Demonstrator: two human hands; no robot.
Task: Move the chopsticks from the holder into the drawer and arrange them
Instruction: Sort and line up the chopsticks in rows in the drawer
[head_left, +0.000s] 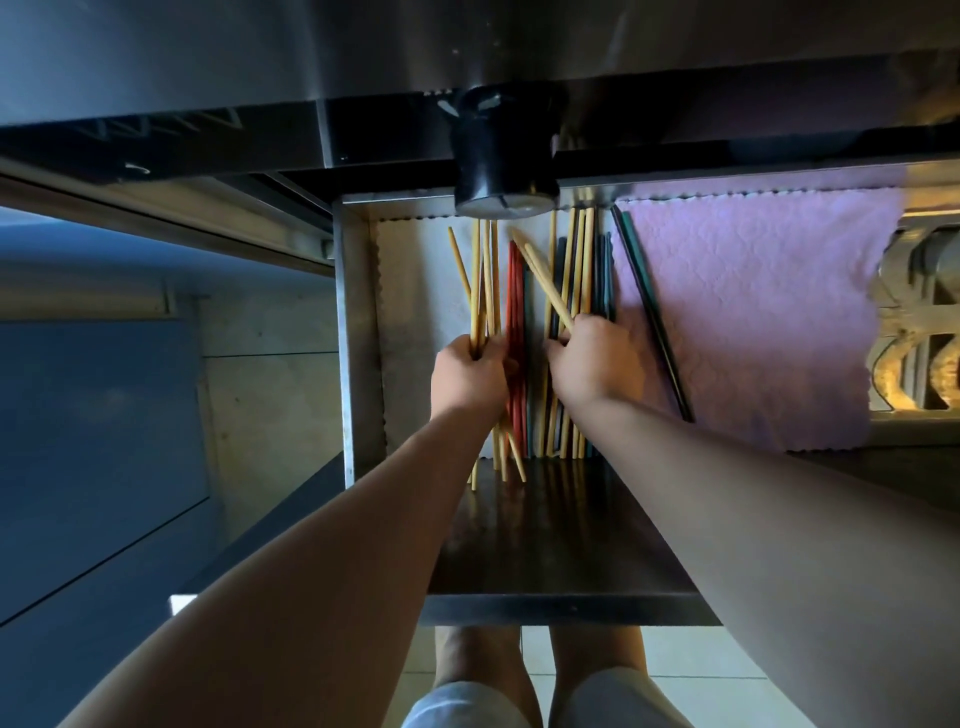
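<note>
Head view: the open metal drawer (353, 338) holds the chopsticks (515, 312), tan, red and teal, lying near-to-far just left of a pink cloth (753, 312). The left hand (470, 374) has its fingers curled round a tan bundle. The right hand (597, 364) grips a slanted tan pair. The black holder (501, 166) sits above the drawer's far end.

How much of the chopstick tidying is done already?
Mostly moved: many chopsticks, like the red ones, already lie in the drawer. Right now the left hand grips a wooden bunch and the right hand holds a slanted wooden pair. Left to do: straighten those, plus the dark pair lying crooked on the pink cloth. Whether the black holder is empty cannot be seen.
</note>
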